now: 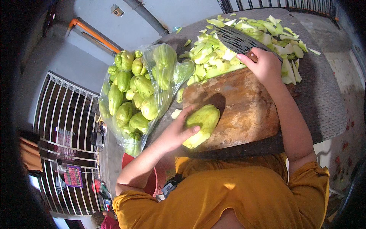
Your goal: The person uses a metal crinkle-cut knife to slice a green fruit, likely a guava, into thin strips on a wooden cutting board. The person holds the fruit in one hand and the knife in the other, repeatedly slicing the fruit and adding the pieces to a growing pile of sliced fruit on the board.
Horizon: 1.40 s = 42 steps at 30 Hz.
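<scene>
My left hand [183, 131] grips a pale green chayote [203, 123] over the near left part of a worn wooden cutting board [243, 106]. Its skin looks mostly pared. In my right hand [264, 65] is the wooden handle of a broad cleaver [236, 40]. The dark, streaked blade points up and left, above a heap of chayote slices [211, 54] beyond the board. Left of the board, a clear plastic bag [163, 100] holds several whole chayotes [124, 80].
A grey patterned cloth [317, 106] covers the table. Below its left edge stands a red bucket [151, 180]. White window bars [68, 143] and an orange pipe [94, 34] are on the left wall. Part of another person [108, 221] shows at the lower left.
</scene>
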Tool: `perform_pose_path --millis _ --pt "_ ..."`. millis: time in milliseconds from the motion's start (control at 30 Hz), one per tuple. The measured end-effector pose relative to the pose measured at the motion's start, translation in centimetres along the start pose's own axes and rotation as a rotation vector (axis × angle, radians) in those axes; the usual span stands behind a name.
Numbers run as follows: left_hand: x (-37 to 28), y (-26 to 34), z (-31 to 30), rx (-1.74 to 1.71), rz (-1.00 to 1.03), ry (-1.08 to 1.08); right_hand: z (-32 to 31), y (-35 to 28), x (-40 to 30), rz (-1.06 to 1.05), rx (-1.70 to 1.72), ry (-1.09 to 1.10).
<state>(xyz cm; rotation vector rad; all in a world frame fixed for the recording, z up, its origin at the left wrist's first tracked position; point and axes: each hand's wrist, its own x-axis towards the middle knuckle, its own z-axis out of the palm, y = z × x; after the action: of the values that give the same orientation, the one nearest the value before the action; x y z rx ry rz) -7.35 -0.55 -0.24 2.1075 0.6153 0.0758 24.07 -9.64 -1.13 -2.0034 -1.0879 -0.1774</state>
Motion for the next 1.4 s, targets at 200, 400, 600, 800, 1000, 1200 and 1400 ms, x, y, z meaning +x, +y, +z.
perform_pose_path --millis 200,400,600,800,1000,1200,1400 --pt "0.3 2.2 -0.4 0.258 0.079 0.085 0.9 0.7 -0.2 -0.097 -0.051 0.06" --pt "-0.1 5.9 2.0 0.774 0.448 0.09 1.3 0.5 -0.5 -0.049 0.004 -0.005" --pt "1.0 4.6 3.1 0.971 0.593 0.132 1.0 0.1 -0.6 -0.075 0.001 -0.007" --pt "5.1 5.2 1.1 0.939 0.654 0.132 1.3 -0.4 -0.8 -0.127 -0.023 -0.008" --pt "10.6 7.6 -3.0 0.782 0.67 0.395 1.6 -0.1 -0.8 -0.204 -0.058 0.017" --pt "15.3 6.5 -4.6 1.016 0.61 0.459 1.5 -0.4 -0.9 -0.242 -0.116 -0.008" --pt "15.3 3.9 -7.4 0.799 0.354 0.676 1.6 -0.4 -0.9 -0.259 -0.088 0.009"
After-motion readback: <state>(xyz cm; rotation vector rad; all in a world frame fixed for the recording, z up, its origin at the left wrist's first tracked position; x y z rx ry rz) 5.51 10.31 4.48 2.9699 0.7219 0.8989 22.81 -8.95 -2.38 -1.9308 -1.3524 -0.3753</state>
